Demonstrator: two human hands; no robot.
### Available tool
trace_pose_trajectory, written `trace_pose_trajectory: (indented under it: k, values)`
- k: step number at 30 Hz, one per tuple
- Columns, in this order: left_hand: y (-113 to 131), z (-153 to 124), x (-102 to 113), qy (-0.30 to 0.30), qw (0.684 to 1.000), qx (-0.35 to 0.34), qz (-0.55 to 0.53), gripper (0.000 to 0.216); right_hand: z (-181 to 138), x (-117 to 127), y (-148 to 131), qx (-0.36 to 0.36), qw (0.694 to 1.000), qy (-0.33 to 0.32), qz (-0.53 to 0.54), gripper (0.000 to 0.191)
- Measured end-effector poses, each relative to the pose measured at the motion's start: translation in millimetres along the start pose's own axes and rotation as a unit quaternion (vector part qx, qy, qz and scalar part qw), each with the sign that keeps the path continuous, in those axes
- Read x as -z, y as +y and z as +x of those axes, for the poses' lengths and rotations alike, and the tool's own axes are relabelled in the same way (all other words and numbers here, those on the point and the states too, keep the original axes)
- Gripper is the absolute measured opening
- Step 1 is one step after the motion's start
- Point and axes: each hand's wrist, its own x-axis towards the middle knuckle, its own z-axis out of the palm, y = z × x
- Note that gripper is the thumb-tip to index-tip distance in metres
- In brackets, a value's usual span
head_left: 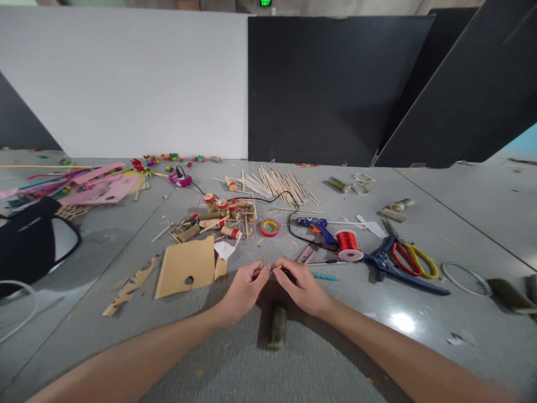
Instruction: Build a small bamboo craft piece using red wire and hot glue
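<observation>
My left hand [248, 285] and my right hand [302, 284] meet fingertip to fingertip above the grey floor. Both are closed in a pinch, and whatever sits between the fingers is too small to make out. Just below them a dark green bamboo piece [277, 327] lies on the floor, its far end in the hands' shadow. Beyond the fingers is a roll of red tape [269, 227]. A light blue pen-like stick [325, 277] lies close to my right hand, and a piece of brown cardboard [184, 268] with a hole is left of my left hand.
To the right lie a blue glue gun [321, 228], a spool of red wire [349, 246], blue-handled cutters [390, 263] and scissors [413, 258]. Bamboo pieces with red bands [222, 208] are heaped at centre left. Wooden sticks [287, 184] lie behind. White and black panels [327, 89] stand at the back.
</observation>
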Motion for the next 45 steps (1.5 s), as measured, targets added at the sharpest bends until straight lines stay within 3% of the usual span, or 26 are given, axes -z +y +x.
trace_pose_trajectory:
  k: [11, 29, 45]
  values:
    - [1, -2, 1, -0.022, 0.998, 0.028, -0.051, 0.042, -1, -3, 3, 0.007, 1.0, -0.007, -0.022, 0.03]
    - [3, -3, 0, -0.029, 0.993, 0.052, -0.105, 0.046, -1, -2, 6, -0.024, 0.999, 0.012, 0.031, 0.037]
    - [8, -3, -1, 0.009, 0.995, 0.06, -0.081, 0.043, -3, -3, 8, -0.016, 1.0, -0.002, 0.005, 0.042]
